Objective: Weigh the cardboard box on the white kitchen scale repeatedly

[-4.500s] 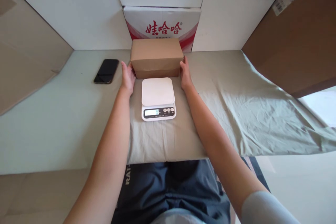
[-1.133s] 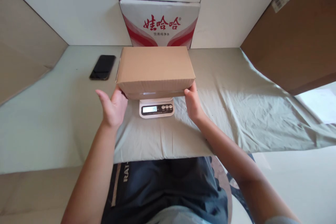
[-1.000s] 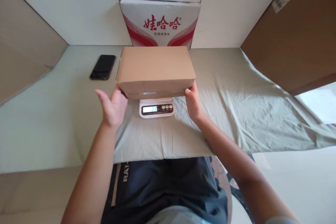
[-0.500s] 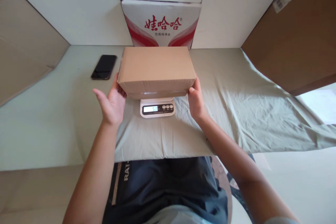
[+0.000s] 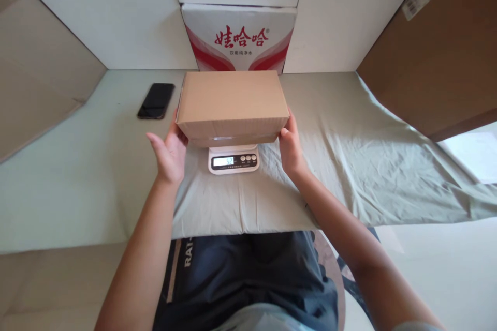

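Observation:
A plain brown cardboard box (image 5: 231, 101) rests on a small white digital scale (image 5: 233, 161), hiding the scale's platform. The lit display shows at the front and reads about 52. My left hand (image 5: 170, 151) is at the box's left side, palm open and thumb spread, with only its fingertips against the cardboard. My right hand (image 5: 290, 148) is at the box's lower right corner, fingers loosely touching it. The scale stands on a pale green cloth (image 5: 349, 145).
A black phone (image 5: 156, 100) lies on the tabletop (image 5: 77, 165) to the left of the box. A white and red printed carton (image 5: 238, 36) stands right behind the box. Large brown cardboard panels (image 5: 435, 57) lean in at the far right and far left.
The box went from the cloth behind the scale onto the scale. Over the last second the reading climbed from about 19 to 52, and my hands eased their hold on its sides.

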The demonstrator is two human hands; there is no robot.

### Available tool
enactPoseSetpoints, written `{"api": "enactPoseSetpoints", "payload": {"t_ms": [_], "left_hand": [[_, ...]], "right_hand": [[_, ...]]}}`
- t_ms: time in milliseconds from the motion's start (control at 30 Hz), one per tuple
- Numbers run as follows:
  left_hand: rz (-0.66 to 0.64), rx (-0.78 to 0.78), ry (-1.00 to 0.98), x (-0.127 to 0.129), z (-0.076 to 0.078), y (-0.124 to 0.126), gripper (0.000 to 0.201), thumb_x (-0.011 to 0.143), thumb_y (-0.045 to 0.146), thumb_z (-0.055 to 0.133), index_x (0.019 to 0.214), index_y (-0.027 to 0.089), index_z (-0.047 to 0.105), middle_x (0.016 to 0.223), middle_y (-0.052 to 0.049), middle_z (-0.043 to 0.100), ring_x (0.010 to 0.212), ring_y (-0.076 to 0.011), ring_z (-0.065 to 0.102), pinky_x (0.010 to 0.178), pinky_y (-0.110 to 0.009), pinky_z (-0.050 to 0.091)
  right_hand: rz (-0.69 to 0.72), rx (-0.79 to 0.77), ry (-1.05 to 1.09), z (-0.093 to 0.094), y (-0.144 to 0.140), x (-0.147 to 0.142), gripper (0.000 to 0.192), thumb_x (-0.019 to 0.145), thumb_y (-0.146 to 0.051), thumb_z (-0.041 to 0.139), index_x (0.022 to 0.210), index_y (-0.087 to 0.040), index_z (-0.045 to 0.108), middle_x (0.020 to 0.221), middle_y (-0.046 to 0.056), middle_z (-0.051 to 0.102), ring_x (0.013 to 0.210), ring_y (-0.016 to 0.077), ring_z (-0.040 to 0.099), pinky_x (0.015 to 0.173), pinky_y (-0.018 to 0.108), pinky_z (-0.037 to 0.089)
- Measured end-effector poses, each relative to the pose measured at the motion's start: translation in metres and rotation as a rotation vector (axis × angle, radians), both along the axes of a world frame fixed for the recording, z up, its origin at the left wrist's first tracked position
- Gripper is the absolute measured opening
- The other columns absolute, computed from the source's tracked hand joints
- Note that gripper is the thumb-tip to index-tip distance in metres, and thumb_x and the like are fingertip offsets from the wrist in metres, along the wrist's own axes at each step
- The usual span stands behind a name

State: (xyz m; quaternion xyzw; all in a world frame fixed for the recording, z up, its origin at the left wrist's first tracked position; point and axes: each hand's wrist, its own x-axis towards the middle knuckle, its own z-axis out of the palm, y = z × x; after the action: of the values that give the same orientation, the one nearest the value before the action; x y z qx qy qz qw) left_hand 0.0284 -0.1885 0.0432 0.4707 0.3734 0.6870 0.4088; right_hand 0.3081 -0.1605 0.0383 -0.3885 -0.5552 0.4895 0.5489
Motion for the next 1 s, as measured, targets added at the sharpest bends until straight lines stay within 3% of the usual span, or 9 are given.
{"api": "enactPoseSetpoints", "payload": {"t_ms": [133,567,833,1000], "left_hand": [[-0.009,0.003,0.002,0.0,0.0,0.0,0.115,0.09,0.113,0.023,0.152,0.034,0.079,0.172,-0.014,0.067,0.181,-0.0388,0.032,0.144,-0.06,0.037],[0.015,0.006,0.006,-0.001,-0.004,0.004,0.117,0.089,0.113,0.02,0.147,0.031,0.081,0.169,-0.014,0.069,0.18,-0.0386,0.033,0.145,-0.057,0.035],[0.017,0.065,0.027,-0.006,-0.014,0.01,0.117,0.091,0.112,0.019,0.141,0.029,0.084,0.162,-0.017,0.074,0.176,-0.0398,0.042,0.144,-0.057,0.038],[0.049,0.105,0.085,-0.01,-0.02,0.015,0.117,0.091,0.111,0.016,0.136,0.029,0.087,0.154,-0.017,0.079,0.171,-0.0392,0.05,0.142,-0.057,0.041]], "right_hand": [[-0.04,-0.012,0.03,0.0,0.002,0.0,0.088,0.092,-0.073,0.062,0.174,-0.048,0.04,0.196,-0.005,0.035,0.186,0.0313,0.026,0.152,0.066,0.029],[-0.028,-0.043,0.053,0.003,0.001,-0.001,0.085,0.088,-0.072,0.064,0.168,-0.047,0.047,0.193,-0.005,0.041,0.187,0.0306,0.022,0.154,0.066,0.023],[-0.015,0.004,0.094,0.002,0.003,-0.003,0.082,0.088,-0.067,0.067,0.165,-0.04,0.052,0.189,0.0,0.049,0.183,0.033,0.034,0.153,0.062,0.03],[-0.012,0.007,0.144,-0.003,0.006,-0.002,0.076,0.089,-0.065,0.07,0.16,-0.04,0.057,0.188,0.0,0.05,0.183,0.0355,0.033,0.154,0.064,0.026]]}}
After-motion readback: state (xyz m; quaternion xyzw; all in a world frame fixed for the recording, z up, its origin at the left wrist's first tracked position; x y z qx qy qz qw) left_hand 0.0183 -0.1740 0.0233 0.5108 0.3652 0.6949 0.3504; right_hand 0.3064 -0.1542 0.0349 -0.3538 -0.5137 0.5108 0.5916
